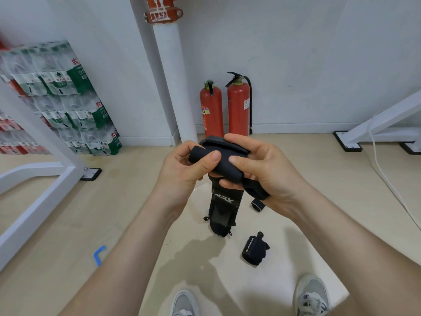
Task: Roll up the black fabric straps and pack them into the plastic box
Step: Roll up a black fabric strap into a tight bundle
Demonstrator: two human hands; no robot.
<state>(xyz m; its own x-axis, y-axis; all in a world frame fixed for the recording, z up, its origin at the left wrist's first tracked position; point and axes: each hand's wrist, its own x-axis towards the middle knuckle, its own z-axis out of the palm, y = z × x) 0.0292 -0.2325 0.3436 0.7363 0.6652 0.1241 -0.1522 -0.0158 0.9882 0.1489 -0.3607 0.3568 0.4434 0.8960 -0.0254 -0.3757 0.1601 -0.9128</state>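
Observation:
Both hands hold one black fabric strap (pixel 224 165) at chest height over the floor. My left hand (pixel 182 169) pinches the rolled end with thumb on top. My right hand (pixel 262 165) curls round the roll's other side, thumb pressing it. The strap's loose tail with white lettering (pixel 224 201) hangs down below the hands. Another rolled black strap (pixel 254 248) lies on the floor to the lower right. A small black strap piece (pixel 257 205) shows just under my right hand. No plastic box is in view.
Two red fire extinguishers (pixel 224 108) stand against the wall beside a white pipe (pixel 170 71). Stacked packs of bottled water (pixel 68 99) are at left. White frame legs (pixel 41 185) cross the left side, another frame (pixel 376 126) at right. A blue piece (pixel 99 254) lies on the floor. My shoes (pixel 309 295) are at bottom.

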